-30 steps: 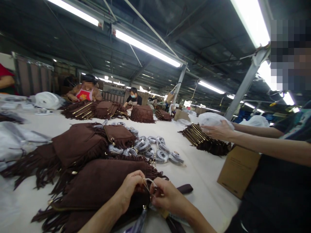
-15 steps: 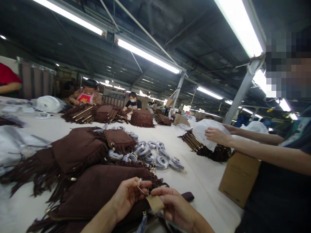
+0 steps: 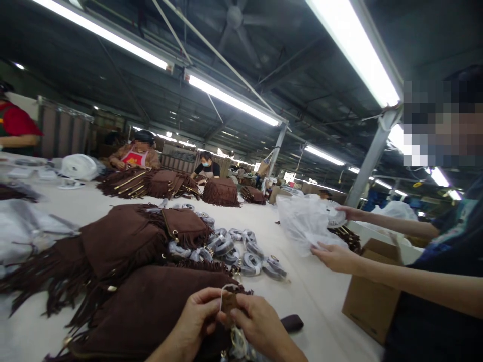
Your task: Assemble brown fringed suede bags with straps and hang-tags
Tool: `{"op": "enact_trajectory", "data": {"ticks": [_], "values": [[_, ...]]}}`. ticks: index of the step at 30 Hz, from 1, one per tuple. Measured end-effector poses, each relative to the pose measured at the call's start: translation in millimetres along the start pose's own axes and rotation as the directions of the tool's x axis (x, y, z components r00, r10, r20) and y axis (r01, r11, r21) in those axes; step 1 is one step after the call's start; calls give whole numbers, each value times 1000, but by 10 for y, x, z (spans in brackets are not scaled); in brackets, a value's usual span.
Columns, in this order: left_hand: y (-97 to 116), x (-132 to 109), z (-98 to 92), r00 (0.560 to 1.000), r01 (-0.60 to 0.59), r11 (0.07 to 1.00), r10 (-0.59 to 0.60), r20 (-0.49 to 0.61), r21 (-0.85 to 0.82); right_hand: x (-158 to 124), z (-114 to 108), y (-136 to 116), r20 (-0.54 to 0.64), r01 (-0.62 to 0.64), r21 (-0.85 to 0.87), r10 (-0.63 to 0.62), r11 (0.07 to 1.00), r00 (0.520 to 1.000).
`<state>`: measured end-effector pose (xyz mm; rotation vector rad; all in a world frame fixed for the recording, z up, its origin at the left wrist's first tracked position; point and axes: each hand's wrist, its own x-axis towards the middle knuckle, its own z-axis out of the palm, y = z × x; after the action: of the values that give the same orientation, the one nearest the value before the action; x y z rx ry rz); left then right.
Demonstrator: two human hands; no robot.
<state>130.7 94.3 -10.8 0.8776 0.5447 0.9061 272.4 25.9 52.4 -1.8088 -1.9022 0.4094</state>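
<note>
My left hand [image 3: 199,318] and my right hand [image 3: 258,318] are close together over a dark brown fringed bag [image 3: 158,301] lying on the table. A small brown tag [image 3: 229,301] sits between my fingertips, pinched by my right thumb and fingers. A thin white string [image 3: 222,297] loops up beside the tag at my left fingertips, which are closed on it. Below my hands hangs a clear plastic-wrapped bundle [image 3: 238,343], partly covered by my right hand. A dark strap end [image 3: 292,323] pokes out to the right.
More brown fringed bags [image 3: 121,234] lie on the left, near several wrapped coiled straps [image 3: 252,262]. At right a co-worker's hands [image 3: 335,257] hold a white plastic bag [image 3: 302,221] beside a cardboard box [image 3: 372,296]. Other people sit across the white table [image 3: 302,291].
My hands have drawn together, and the tag has turned upright between them with its string looped at the left. The co-worker at right has lifted and spread the plastic bag.
</note>
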Motion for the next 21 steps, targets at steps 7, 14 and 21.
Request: {"op": "enact_trajectory", "data": {"ticks": [7,14,21], "values": [[291,-68,68,935,-349,691,300,188,633,59,147,30,-23,-55,-13,54,998,998],[628,-247,144,849,-521,300,282,448,799,-104,244,256,51,-53,342,38,938,998],[509,-255,217,870,-491,449,296,394,747,-231,129,119,-273,141,324,-50,936,961]]}}
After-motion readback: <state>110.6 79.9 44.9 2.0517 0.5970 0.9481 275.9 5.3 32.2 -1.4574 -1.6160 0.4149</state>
